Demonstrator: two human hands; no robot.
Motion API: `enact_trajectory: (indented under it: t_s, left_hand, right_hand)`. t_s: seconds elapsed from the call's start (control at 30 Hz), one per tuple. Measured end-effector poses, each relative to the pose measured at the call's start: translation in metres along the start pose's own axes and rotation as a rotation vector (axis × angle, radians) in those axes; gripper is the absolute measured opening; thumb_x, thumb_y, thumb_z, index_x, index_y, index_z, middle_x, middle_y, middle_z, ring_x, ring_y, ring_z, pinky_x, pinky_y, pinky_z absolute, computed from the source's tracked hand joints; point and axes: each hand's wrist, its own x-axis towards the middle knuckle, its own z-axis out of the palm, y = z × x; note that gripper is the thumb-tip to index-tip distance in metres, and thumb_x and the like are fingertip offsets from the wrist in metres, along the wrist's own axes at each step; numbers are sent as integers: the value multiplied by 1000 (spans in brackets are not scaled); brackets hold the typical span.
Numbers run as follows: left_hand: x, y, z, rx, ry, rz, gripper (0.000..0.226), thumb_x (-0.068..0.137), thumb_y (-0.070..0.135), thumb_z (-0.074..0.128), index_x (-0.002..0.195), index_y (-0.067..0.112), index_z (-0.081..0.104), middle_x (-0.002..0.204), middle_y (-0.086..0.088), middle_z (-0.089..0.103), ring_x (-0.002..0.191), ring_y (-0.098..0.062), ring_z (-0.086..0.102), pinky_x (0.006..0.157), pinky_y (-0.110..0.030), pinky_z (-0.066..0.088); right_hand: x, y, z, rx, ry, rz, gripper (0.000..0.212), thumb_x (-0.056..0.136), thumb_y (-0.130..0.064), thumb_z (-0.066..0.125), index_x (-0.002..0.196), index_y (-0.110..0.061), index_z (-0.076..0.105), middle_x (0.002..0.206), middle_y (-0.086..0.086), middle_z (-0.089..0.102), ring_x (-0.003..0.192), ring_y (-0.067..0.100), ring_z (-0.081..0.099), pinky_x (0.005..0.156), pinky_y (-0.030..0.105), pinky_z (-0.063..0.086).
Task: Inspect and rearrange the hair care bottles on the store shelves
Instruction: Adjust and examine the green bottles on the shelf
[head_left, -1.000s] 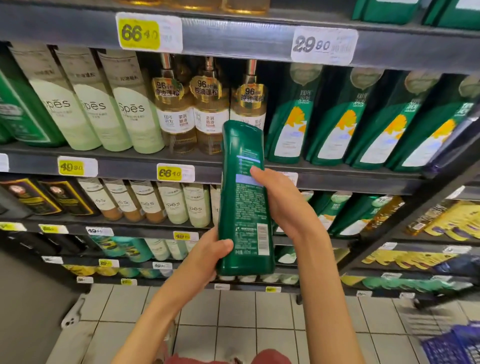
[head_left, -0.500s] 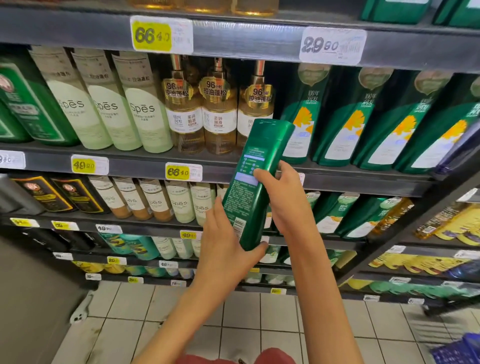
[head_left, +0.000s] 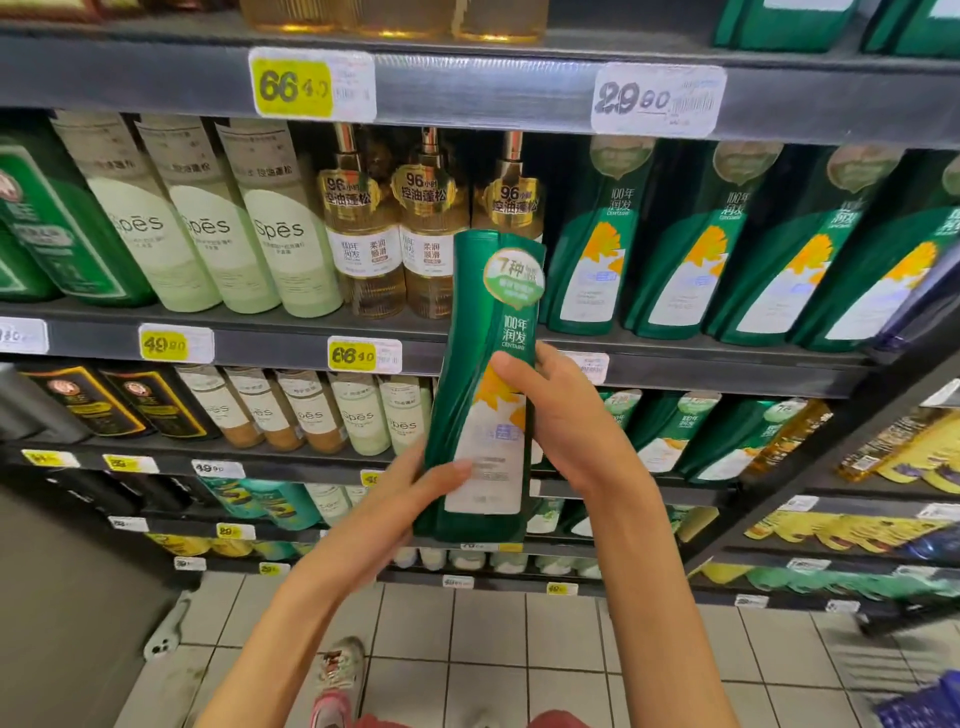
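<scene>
Store aisle, dark metal shelves (head_left: 467, 98) over pale tiled floor (head_left: 467, 649). Held before the middle shelf: tall green plastic shampoo bottle (head_left: 485, 332), long axis near vertical, top tipped slightly right, front label to camera. Left hand (head_left: 395, 501) clamped round its base, right hand (head_left: 569, 423) curled round its middle. Behind, amber pump bottles (head_left: 363, 249).

Both forearms (head_left: 654, 597) are showing bare, from the bottom edge up to the left hand (head_left: 395, 499) and the right hand (head_left: 566, 415), and the fingers (head_left: 511, 371) are going uncovered too. Lower down, the person is wearing a sneaker (head_left: 337, 680) in pink and white with a pale toe (its details are blurring out). A strip of reddish cloth (head_left: 556, 722) is peeking in at the very bottom edge.
</scene>
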Motion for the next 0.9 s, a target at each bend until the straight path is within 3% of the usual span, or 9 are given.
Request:
enact_trajectory:
  t_s: [0.07, 0.23, 0.33, 0.47, 0.57, 0.77, 0.9]
  left_hand:
    - [6, 1, -2, 201, 124, 60, 51, 72, 46, 62, 120, 32, 50, 114, 7, 68, 101, -6, 65, 76, -18, 53]
    - [13, -9, -9, 109, 241, 108, 47, 78, 34, 62, 123, 24, 53, 112, 3, 68, 104, -14, 64, 85, -29, 53]
    - [13, -14, -16, 141, 326, 161, 34, 84, 23, 61, 117, 29, 54, 108, 5, 69, 102, -11, 65, 81, -24, 54]
    - [11, -20, -18, 165, 308, 176, 37, 87, 15, 59, 122, 25, 51, 113, 5, 67, 104, -8, 62, 82, -19, 51]
    - [12, -21, -17, 310, 309, 221, 41, 85, 6, 62, 120, 26, 50, 111, 5, 65, 101, -3, 61, 80, -12, 48]
    - [13, -19, -11, 402, 346, 286, 48, 81, -3, 64, 112, 31, 50, 107, 10, 66, 103, -5, 61, 88, -21, 49]
    - [1, -7, -14, 465, 280, 185, 45, 75, 15, 76, 114, 25, 54, 106, 1, 67, 99, -17, 63, 88, -36, 53]
  right_hand:
    - [1, 2, 2, -126, 54, -20, 30, 93, -15, 56, 122, -8, 51, 115, 10, 65, 103, 23, 64, 92, 38, 52]
    - [5, 5, 10, -222, -28, -99, 33, 93, -15, 57, 125, -16, 49, 120, -1, 62, 108, 7, 61, 87, 21, 51]
    - [3, 16, 8, -362, -131, -24, 37, 90, -18, 61, 124, -19, 45, 122, -2, 61, 114, 11, 58, 100, 34, 47]
    - [-9, 34, 6, -404, -165, -53, 36, 91, -15, 61, 121, -26, 44, 111, -15, 62, 104, -1, 59, 96, 25, 47]
    - [-16, 44, 3, -400, -135, -125, 41, 89, -11, 62, 124, -23, 46, 111, -14, 62, 107, 5, 60, 96, 28, 47]
    - [-25, 51, 6, -340, -84, -180, 51, 87, -2, 62, 121, -35, 46, 110, -23, 64, 108, 2, 59, 94, 20, 46]
    - [-31, 39, -4, -358, -132, -82, 41, 84, -15, 68, 117, -34, 53, 107, -18, 68, 104, 2, 62, 89, 20, 49]
